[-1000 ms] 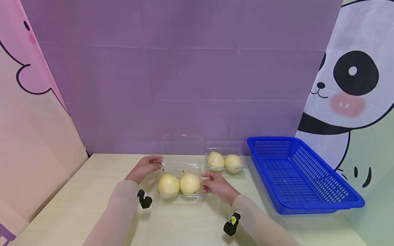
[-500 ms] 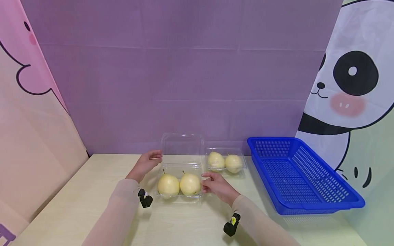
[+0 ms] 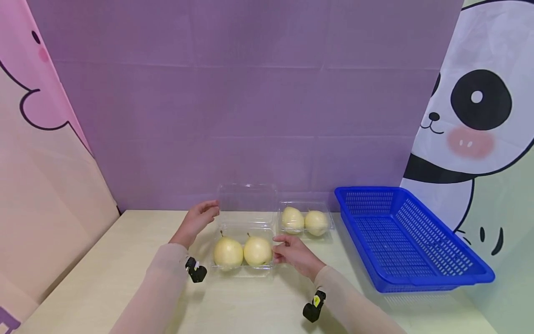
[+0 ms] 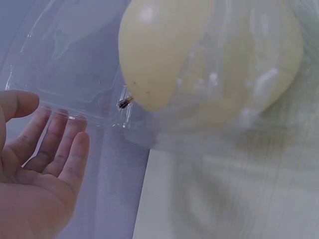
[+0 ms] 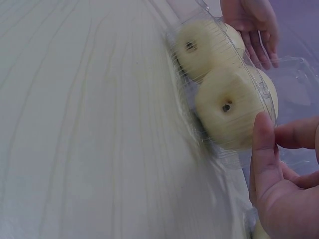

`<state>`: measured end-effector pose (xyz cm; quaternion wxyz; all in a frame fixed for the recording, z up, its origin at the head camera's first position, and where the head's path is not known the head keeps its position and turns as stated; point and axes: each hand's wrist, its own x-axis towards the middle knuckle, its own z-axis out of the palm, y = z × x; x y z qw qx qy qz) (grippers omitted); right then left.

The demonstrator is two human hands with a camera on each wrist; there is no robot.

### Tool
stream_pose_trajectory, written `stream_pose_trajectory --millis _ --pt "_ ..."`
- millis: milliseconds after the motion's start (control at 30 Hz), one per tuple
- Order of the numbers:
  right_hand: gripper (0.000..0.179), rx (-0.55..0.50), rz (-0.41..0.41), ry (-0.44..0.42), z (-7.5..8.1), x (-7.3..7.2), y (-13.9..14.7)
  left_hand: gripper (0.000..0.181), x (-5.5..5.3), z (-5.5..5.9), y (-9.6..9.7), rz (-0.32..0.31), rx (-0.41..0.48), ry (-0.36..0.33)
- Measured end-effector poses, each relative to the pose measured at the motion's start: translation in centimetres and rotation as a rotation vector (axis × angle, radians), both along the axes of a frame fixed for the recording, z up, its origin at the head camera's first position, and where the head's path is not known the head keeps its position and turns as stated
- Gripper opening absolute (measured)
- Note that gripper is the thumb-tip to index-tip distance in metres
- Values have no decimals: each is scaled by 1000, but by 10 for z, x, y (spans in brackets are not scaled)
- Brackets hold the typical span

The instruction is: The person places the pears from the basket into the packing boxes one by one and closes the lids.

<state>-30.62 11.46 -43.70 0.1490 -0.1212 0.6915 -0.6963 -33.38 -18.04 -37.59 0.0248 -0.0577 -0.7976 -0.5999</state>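
Observation:
In the head view a clear plastic clamshell box (image 3: 250,272) holds two pale yellow pears (image 3: 228,253) side by side, stems toward the back. Its lid (image 3: 248,199) stands raised behind them. My left hand (image 3: 199,221) is at the lid's left edge; in the left wrist view its loosely bent fingers (image 4: 60,144) reach that edge, thumb apart from them. My right hand (image 3: 294,253) pinches the right rim of the box between thumb and forefinger, as the right wrist view shows. The pears' blossom ends face that camera.
Behind my right hand, a second clear box (image 3: 306,204) with two pears stands shut near the purple backdrop (image 3: 258,93). A blue perforated basket (image 3: 377,273) sits at the right of the pale wooden table (image 3: 233,306).
My left hand has shifted slightly back and upward along the lid's left edge. The raised lid has moved a little. My right hand keeps its place on the rim.

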Motion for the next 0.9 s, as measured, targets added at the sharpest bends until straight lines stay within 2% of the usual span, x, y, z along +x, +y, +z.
stream_pose_trajectory --millis 433,667,900 --pt "42 5 0 2 -1 -1 0 49 5 4 -3 -23 -11 4" --pt "41 6 2 1 -1 0 0 51 7 3 -7 -51 -60 1" --pt "42 11 -3 6 -1 0 0 51 14 5 -11 -83 -111 26"
